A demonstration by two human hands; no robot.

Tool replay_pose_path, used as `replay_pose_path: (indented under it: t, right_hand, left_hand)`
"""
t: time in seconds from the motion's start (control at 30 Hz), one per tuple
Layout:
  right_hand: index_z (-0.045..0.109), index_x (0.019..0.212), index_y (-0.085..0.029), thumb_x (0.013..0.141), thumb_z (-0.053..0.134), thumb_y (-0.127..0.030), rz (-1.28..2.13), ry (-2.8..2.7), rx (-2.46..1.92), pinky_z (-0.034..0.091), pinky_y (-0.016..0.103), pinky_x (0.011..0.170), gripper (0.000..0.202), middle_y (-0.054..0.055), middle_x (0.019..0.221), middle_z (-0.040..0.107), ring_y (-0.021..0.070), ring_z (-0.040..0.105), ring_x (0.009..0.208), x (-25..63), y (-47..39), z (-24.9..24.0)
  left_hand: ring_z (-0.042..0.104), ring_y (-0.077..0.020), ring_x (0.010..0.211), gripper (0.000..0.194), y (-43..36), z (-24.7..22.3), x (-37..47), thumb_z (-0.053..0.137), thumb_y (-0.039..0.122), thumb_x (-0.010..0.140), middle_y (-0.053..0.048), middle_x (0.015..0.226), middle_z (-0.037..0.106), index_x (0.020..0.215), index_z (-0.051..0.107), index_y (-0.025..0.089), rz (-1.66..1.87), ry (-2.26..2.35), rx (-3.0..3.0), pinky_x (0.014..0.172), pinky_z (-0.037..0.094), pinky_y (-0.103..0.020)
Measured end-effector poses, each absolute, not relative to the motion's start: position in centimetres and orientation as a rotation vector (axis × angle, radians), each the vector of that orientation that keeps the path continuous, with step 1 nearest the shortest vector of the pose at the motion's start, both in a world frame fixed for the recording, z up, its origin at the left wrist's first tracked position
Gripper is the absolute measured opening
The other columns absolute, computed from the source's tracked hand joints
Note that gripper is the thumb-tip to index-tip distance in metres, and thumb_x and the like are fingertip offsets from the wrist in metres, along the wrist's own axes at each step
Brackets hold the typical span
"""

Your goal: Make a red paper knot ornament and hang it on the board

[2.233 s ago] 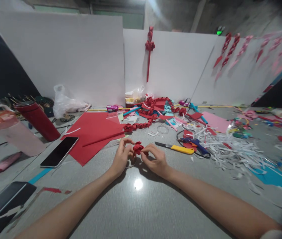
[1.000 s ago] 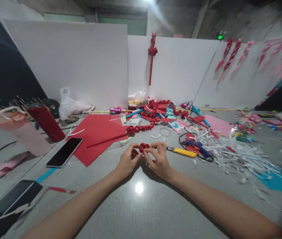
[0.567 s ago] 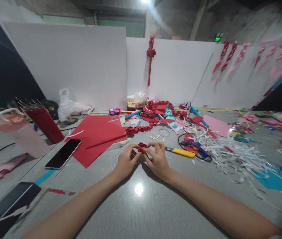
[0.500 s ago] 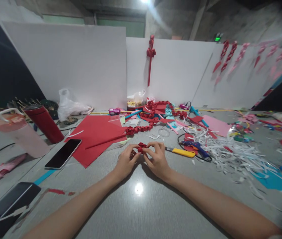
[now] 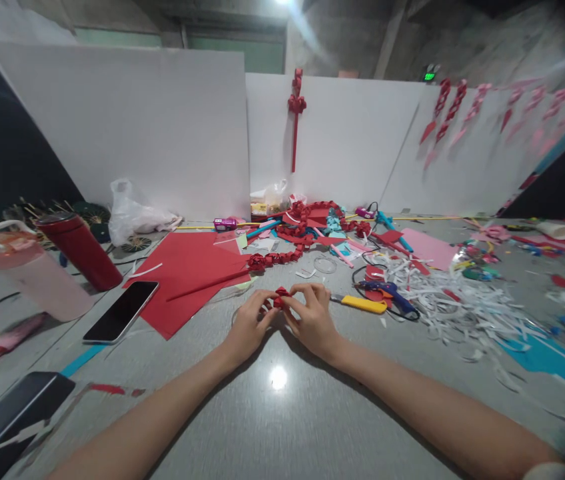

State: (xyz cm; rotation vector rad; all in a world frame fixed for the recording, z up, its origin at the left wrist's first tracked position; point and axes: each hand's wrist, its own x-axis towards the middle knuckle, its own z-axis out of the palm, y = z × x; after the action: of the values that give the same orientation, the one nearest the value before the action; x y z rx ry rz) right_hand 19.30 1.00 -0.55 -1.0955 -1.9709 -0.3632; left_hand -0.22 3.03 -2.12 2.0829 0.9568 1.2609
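Observation:
Between my fingertips is a small folded red paper piece (image 5: 279, 297), held just above the grey table. My left hand (image 5: 252, 321) pinches it from the left, and my right hand (image 5: 311, 318) pinches it from the right. Part of the piece is hidden by the fingers. A yellow-handled craft knife (image 5: 364, 304) lies to the right of my right hand. Behind my hands, a chain of folded red paper (image 5: 277, 259) runs across the table. One end of it is near a large red paper sheet (image 5: 192, 273) at the left.
A blue glue gun (image 5: 392, 293) with a cable and a heap of white paper strips (image 5: 462, 313) lie at the right. On the left are a phone (image 5: 121, 312), a red tumbler (image 5: 80, 250) and a pink bottle (image 5: 32, 273). A red paper ornament (image 5: 296, 107) hangs on the white board.
The view has shifted slightly, so the surroundings sit a little further left. The red paper piece looks slightly turned between my fingers; both hands keep their pinch.

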Motion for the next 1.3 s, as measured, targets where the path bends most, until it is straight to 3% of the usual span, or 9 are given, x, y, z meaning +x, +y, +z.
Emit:
replay_pose_path:
  t: [0.33,0.7,1.03,1.2,1.3]
  right_hand:
    - [0.078,0.11,-0.027,0.096,0.075,-0.021,-0.304,-1.982,-1.087,0.04,0.047,0.091,0.015,0.009,0.114,0.069,0.0296,0.053,0.11,19.6,1.3,-0.9]
    - [0.077,0.108,-0.026,0.096,0.073,-0.019,-0.223,-1.971,-1.009,0.04,0.047,0.094,0.014,0.008,0.111,0.07,0.0286,0.054,0.109,19.7,1.3,-0.9]
    - [0.079,0.094,-0.026,0.092,0.076,-0.021,0.007,-1.701,-1.014,0.044,0.048,0.096,0.007,0.005,0.1,0.067,0.0254,0.057,0.101,19.4,2.2,-1.2]
    - [0.079,0.092,-0.026,0.093,0.074,-0.026,0.265,-1.641,-1.004,0.048,0.044,0.095,0.006,0.005,0.099,0.067,0.0244,0.059,0.102,19.5,2.8,-1.7]
    - [0.079,0.092,-0.026,0.094,0.072,-0.028,0.39,-1.651,-0.982,0.05,0.043,0.095,0.008,0.005,0.1,0.068,0.0238,0.061,0.103,19.6,3.0,-2.0]
  left_hand:
    - [0.064,-0.0205,0.108,0.019,2.9,-2.0,-0.1,0.058,0.028,0.106,-0.007,0.119,0.066,0.123,0.064,0.025,1.278,0.897,2.134,0.09,0.056,-0.035]
    - [0.066,-0.0193,0.099,0.018,2.8,-1.7,-0.2,0.058,0.032,0.106,-0.007,0.117,0.067,0.12,0.066,0.024,1.255,0.896,2.122,0.089,0.056,-0.036]
    - [0.069,-0.0161,0.082,0.033,3.3,-2.3,-0.1,0.055,0.042,0.105,-0.008,0.113,0.071,0.132,0.057,0.023,1.21,0.946,1.773,0.074,0.059,-0.031]
    - [0.07,-0.0143,0.084,0.039,3.6,-2.4,-0.1,0.061,0.033,0.1,-0.009,0.128,0.07,0.137,0.052,0.025,1.122,0.876,1.758,0.079,0.059,-0.031]
    - [0.069,-0.0144,0.085,0.042,3.5,-2.5,-0.1,0.061,0.032,0.1,-0.008,0.125,0.071,0.14,0.049,0.026,1.084,0.82,1.765,0.08,0.058,-0.031]
